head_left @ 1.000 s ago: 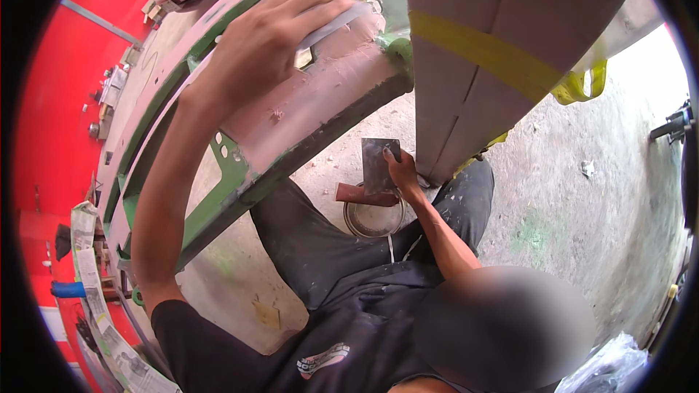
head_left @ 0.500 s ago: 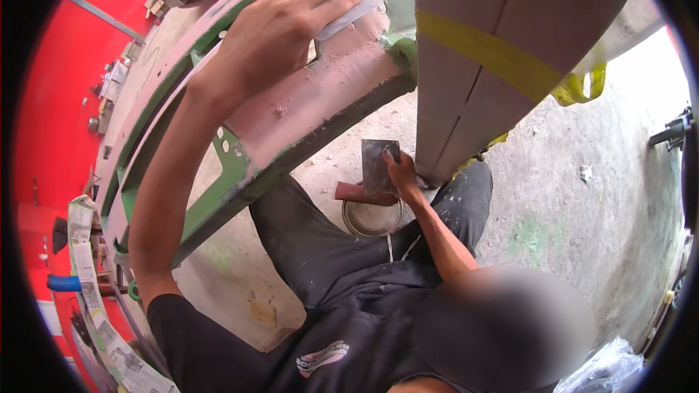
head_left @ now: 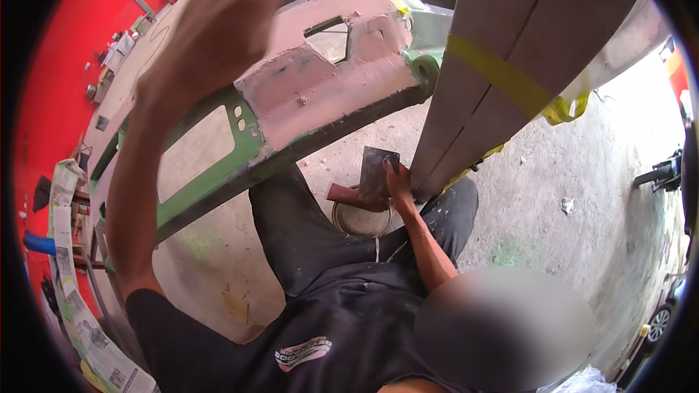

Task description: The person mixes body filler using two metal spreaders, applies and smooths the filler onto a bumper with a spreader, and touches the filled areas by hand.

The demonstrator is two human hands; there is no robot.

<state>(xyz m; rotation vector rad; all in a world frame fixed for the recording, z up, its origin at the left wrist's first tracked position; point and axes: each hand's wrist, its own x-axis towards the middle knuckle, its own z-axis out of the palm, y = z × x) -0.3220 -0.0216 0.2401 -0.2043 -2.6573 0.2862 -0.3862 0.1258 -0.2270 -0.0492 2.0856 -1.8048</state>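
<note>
A green car bumper [head_left: 342, 111] with pink filler spread over it fills the upper left, with rectangular openings through it. My left hand [head_left: 218, 25] is smeared by motion above the bumper, and whatever lies under its fingers is hidden. Low in the middle, my right hand [head_left: 397, 182] grips a dark flat rectangular plate [head_left: 376, 166] by its right edge, thumb on its face. Below the plate, a reddish-brown strip-like piece [head_left: 345, 195] lies over the rim of a round container [head_left: 357, 227] between my legs.
A long grey panel [head_left: 502, 44] with yellow tape [head_left: 495, 70] rises close to my right hand. Newspaper-covered edging [head_left: 73, 306] curves along the lower left. A crumpled white scrap [head_left: 567, 205] lies on the concrete floor [head_left: 531, 167]; a car wheel [head_left: 659, 323] shows far right.
My left hand has moved left, off the pink area where it pressed a pale grey sheet, uncovering a cut-out there. My right hand still holds the plate. The view has shifted slightly.
</note>
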